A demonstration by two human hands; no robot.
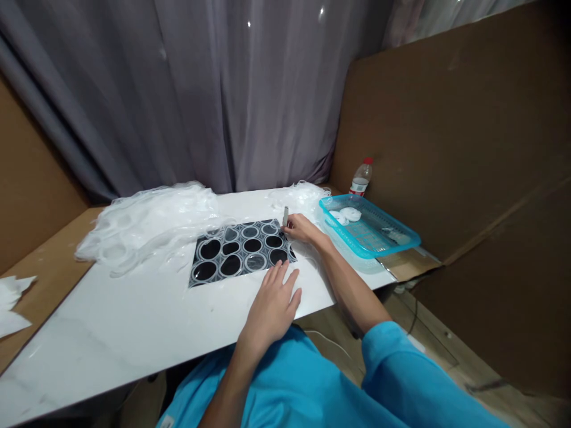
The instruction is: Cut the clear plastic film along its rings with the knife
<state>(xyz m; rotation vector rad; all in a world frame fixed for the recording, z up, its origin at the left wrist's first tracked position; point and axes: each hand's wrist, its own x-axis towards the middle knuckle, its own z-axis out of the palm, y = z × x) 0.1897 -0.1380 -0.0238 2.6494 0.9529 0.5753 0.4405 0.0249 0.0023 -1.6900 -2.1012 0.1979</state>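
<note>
A black mat (253, 245) with pale rings in rows lies on the white table, with a clear sheet or film seeming to cover part of it. My left hand (273, 303) rests at the mat's near edge, fingers spread and fingertips on its lower right part. At the mat's upper right corner my right hand (300, 228) is closed around a slim grey tool (285, 215), held upright. Too little of the tool shows to tell its kind. Its lower end is hidden by my fingers.
A large heap of white translucent scraps (151, 217) lies left of the mat, a smaller heap (303, 193) behind it. At right sits a blue plastic basket (372, 255) with white round pieces (350, 214). Behind it stands a bottle (361, 177). Cardboard walls (446, 137) flank the table.
</note>
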